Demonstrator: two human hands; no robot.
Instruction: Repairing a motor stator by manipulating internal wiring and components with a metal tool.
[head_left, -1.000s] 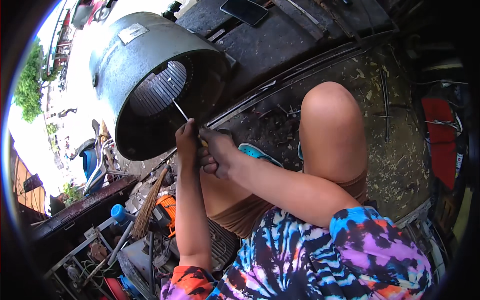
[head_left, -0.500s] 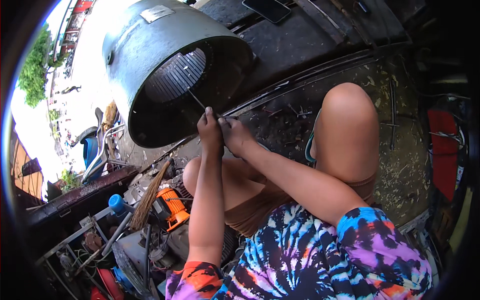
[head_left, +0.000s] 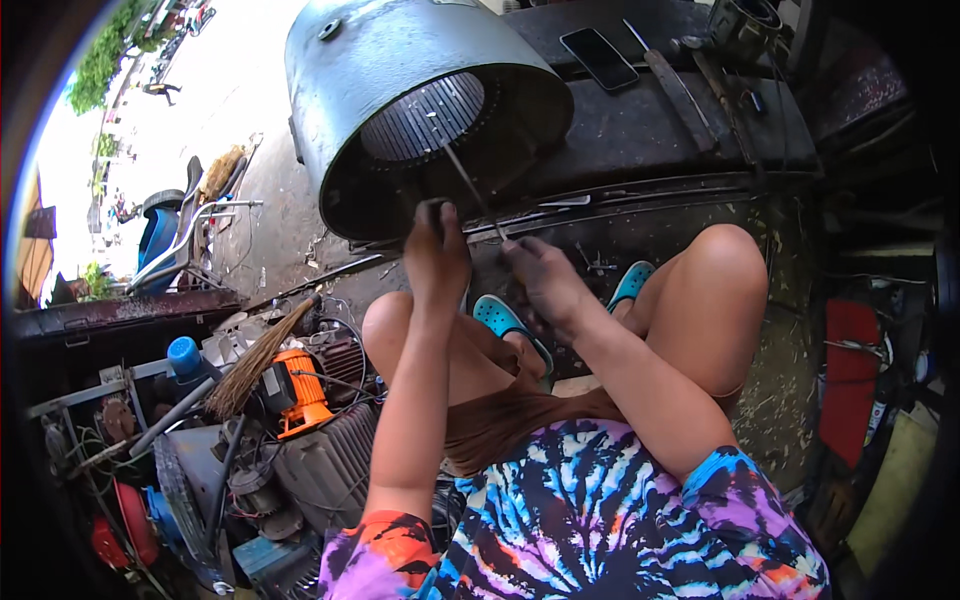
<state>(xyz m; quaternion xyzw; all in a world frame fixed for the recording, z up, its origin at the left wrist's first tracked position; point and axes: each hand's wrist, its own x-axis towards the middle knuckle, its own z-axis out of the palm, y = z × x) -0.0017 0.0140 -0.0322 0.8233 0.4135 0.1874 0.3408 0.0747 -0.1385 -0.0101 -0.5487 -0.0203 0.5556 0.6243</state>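
Observation:
A large grey motor housing lies on its side in front of me, its round opening toward me. Inside it shows the slotted metal core, with small pale bits on the slots. My right hand is closed on the lower end of a thin metal rod, whose far tip reaches the core's edge. To its left, just below the housing's rim, my left hand is curled closed, apart from the rod. Something dark shows at its fingers, too unclear to name.
On the dark bench behind lie a phone, a wooden-handled tool and a hammer. Down left are a straw broom, an orange motor and machine parts. A red panel stands at the right.
My hands were together on the rod; now they are apart, with the right one lower and further right. The view has shifted, and my blue sandals show more fully.

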